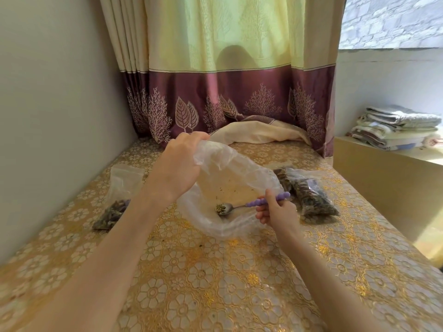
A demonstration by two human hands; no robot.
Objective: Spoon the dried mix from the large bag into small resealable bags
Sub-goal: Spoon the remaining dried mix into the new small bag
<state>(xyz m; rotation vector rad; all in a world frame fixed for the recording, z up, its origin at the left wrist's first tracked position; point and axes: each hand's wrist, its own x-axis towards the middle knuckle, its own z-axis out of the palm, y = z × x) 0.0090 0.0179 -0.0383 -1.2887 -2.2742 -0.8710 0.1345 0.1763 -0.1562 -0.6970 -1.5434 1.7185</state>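
The large clear bag [227, 178] lies on the table, nearly empty, with a few crumbs inside. My left hand [178, 164] grips its upper rim and holds it raised. My right hand [275, 210] holds a spoon with a purple handle [263, 201]. The metal bowl of the spoon sits inside the bag and carries a small heap of dried mix [221, 207]. Filled small bags [311, 195] lie to the right of my right hand. Another small bag [115, 207], partly filled, lies at the left, partly behind my left forearm.
The table [215, 283] has a gold floral cover and meets a wall on the left. A curtain [230, 97] hangs at the back, with a cream cloth [259, 133] bunched below it. Folded towels [395, 125] rest on a ledge at the right.
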